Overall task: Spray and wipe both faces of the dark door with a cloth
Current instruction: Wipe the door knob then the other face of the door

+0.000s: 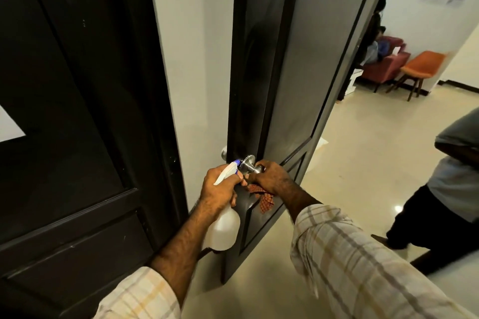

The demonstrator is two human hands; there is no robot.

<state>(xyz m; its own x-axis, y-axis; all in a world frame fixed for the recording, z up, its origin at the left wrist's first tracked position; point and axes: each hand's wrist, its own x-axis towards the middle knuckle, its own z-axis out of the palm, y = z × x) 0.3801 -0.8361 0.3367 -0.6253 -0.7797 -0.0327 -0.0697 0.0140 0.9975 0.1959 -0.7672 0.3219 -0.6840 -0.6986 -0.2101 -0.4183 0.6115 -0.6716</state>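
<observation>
The dark door stands partly open in front of me, its panelled face angled to the right. My left hand grips a white spray bottle by the neck, nozzle close to the door's silver knob. My right hand grips that knob and also holds an orange checked cloth, which hangs below the fingers. A second silver knob shows on the door's other side.
Another dark door fills the left, with a white wall strip between the two. A person stands close at the right on the glossy floor. Farther back are a red sofa, an orange chair and a seated person.
</observation>
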